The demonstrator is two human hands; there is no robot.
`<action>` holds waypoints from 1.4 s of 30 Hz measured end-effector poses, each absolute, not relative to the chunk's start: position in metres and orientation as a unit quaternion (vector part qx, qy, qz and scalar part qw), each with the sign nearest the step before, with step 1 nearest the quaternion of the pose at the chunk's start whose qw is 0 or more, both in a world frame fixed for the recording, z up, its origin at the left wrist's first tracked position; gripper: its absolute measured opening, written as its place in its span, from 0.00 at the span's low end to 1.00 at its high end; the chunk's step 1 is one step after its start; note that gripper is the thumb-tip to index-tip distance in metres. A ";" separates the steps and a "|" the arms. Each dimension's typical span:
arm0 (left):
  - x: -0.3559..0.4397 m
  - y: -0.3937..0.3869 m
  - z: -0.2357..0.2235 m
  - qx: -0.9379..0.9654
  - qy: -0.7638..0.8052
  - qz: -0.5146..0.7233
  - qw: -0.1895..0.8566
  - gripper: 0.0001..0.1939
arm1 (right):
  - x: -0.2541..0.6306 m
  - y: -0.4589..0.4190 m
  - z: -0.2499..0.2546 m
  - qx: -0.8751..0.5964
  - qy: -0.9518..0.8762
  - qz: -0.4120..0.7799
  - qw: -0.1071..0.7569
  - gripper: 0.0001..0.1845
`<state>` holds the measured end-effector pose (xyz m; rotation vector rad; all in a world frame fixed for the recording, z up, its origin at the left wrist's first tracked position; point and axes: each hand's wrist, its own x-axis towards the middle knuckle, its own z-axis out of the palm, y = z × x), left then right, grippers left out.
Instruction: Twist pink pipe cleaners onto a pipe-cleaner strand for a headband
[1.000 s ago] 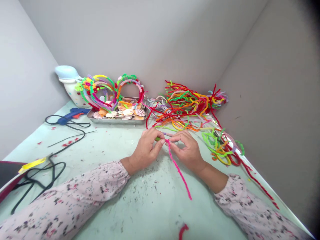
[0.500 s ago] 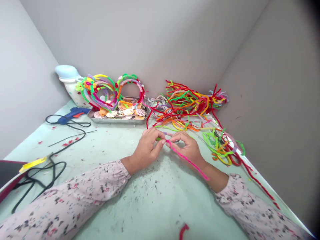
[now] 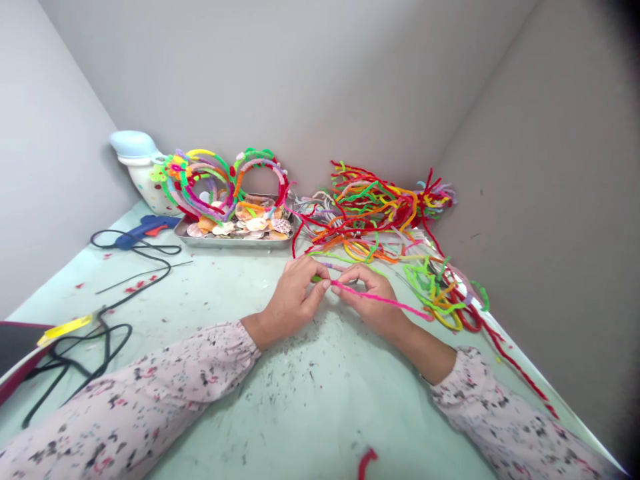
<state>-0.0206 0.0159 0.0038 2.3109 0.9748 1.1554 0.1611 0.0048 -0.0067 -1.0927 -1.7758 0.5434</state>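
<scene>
1. Close together, the left hand (image 3: 297,293) and right hand (image 3: 377,300) meet at the centre, nearly fingertip to fingertip.
2. Left thumb and fingers are clamped on a partly hidden band (image 3: 328,266) with green and lilac sections; its lilac part shows just beyond the fingers, bridging the two hands.
3. Right thumb and forefinger are pinched on the pink stem (image 3: 395,304) near its inner end; the loose length crosses the right hand and points right of the grip.
4. Nearer the wearer than the grip, the table (image 3: 320,413) stretches between both sleeves, marked with dark specks; a red scrap (image 3: 367,459) lies by the bottom of the view.
5. Right of the grip, green and yellow loops (image 3: 420,287) crowd the table's slanting right edge.
6. Beyond the grip, a heap of coloured stems (image 3: 380,200) and, further left, a metal tray (image 3: 240,244) of shells line the back wall (image 3: 300,80).
7. Well left of the grip, a black cord (image 3: 107,343) snakes past a blue glue gun (image 3: 133,237).
8. Beside that cord sits a yellow strip (image 3: 65,330); any print on it is too small to read.
</scene>
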 end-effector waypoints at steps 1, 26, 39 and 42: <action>-0.020 0.016 0.004 0.821 0.348 0.412 0.189 0.06 | 0.161 0.005 -0.007 -0.446 -0.727 0.223 0.472 0.06; -0.021 0.017 0.002 0.801 0.369 0.427 0.200 0.06 | 0.163 0.008 -0.005 -0.460 -0.713 0.261 0.460 0.05; -0.020 0.017 0.003 0.801 0.378 0.421 0.196 0.06 | 0.162 0.005 -0.007 -0.470 -0.708 0.255 0.462 0.07; -0.020 0.017 0.003 0.800 0.379 0.420 0.198 0.06 | 0.162 0.006 -0.006 -0.473 -0.708 0.247 0.462 0.06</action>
